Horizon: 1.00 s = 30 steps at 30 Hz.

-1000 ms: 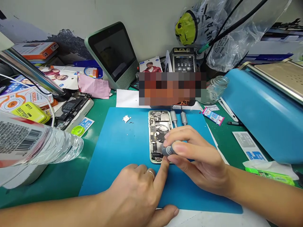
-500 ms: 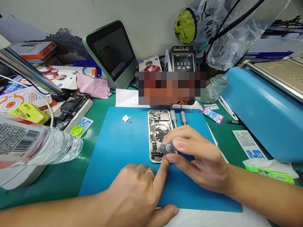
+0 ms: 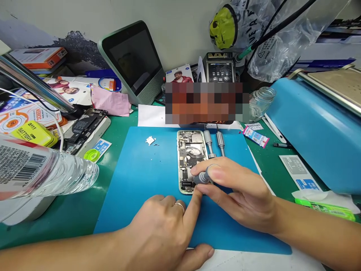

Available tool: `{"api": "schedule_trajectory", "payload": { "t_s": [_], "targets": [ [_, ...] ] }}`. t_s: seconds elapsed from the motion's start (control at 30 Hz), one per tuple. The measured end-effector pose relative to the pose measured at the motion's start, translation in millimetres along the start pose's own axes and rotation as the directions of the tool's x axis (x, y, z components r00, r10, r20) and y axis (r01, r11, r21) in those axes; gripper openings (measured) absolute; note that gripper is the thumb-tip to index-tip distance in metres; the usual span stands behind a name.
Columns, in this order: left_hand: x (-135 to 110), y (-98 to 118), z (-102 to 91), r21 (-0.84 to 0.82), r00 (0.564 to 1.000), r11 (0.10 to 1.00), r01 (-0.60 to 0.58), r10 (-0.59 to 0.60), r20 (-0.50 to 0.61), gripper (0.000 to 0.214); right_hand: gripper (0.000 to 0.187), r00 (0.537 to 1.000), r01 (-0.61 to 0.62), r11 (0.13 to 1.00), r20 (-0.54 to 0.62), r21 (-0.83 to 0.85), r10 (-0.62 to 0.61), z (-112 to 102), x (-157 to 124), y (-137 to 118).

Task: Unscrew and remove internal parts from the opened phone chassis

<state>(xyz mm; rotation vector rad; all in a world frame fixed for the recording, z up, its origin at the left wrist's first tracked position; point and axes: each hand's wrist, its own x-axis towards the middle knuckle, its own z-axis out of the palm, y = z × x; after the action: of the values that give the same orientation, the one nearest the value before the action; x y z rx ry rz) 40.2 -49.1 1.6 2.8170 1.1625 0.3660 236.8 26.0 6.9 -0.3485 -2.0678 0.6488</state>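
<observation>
An opened phone point(image 3: 194, 150) lies on the blue mat point(image 3: 135, 173), its inner parts exposed. My right hand point(image 3: 239, 188) pinches a small grey precision screwdriver point(image 3: 201, 177) over the phone's lower part; the tip is hidden. With its index finger stretched to the phone's bottom edge, my left hand point(image 3: 169, 226) presses there and holds nothing. Its thumb is apart, and the other fingers are curled. Two more screwdrivers, one grey point(image 3: 208, 139) and one darker point(image 3: 220, 139), lie right of the phone. A small metal plate point(image 3: 150, 140) and tiny loose pieces sit on the mat's left.
At the left are a water bottle point(image 3: 56, 169), another opened phone point(image 3: 87, 130) and a yellow battery box point(image 3: 35, 134). Behind stand a tilted screen point(image 3: 129, 56) and a glass jar point(image 3: 262, 101). A blue machine point(image 3: 307, 139) flanks the right side.
The fingers of my right hand have shifted slightly around the screwdriver's top, and its body has tilted a little. My left hand stays at the phone's edge. The camera view has moved slightly.
</observation>
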Motion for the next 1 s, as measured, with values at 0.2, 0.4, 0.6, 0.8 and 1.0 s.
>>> {"api": "schedule_trajectory", "payload": {
  "t_s": [0.2, 0.4, 0.6, 0.8, 1.0],
  "targets": [
    [1.3, -0.9, 1.0, 0.037, 1.0, 0.999, -0.009, 0.009, -0.022, 0.074, 0.084, 0.996, -0.017, 0.997, -0.085, -0.076, 0.01, -4.0, -4.8, -1.1],
    [-1.2, -1.6, 0.9, 0.053, 1.0, 0.998, -0.018, 0.019, -0.02, 0.087, 0.083, 0.984, -0.081, 0.996, -0.163, -0.048, 0.072, -8.7, -5.3, -3.6],
    [-1.1, -2.0, 2.5, 0.064, 0.999, 0.998, -0.017, 0.02, -0.034, 0.088, 0.078, 0.958, -0.152, 0.988, -0.251, -0.023, 0.141, -5.6, -6.4, -4.0],
    [-1.5, -1.5, 2.3, 0.051, 1.0, 0.999, -0.018, 0.018, -0.018, 0.087, 0.075, 0.942, -0.228, 0.974, -0.25, 0.01, 0.223, -6.8, -7.3, -8.0],
    [-0.8, -2.5, -1.2, 0.043, 1.0, 0.999, -0.025, 0.024, 0.011, 0.085, 0.078, 0.963, -0.183, 0.982, -0.206, -0.041, 0.171, -12.6, -12.5, -9.3]
  ]
}}
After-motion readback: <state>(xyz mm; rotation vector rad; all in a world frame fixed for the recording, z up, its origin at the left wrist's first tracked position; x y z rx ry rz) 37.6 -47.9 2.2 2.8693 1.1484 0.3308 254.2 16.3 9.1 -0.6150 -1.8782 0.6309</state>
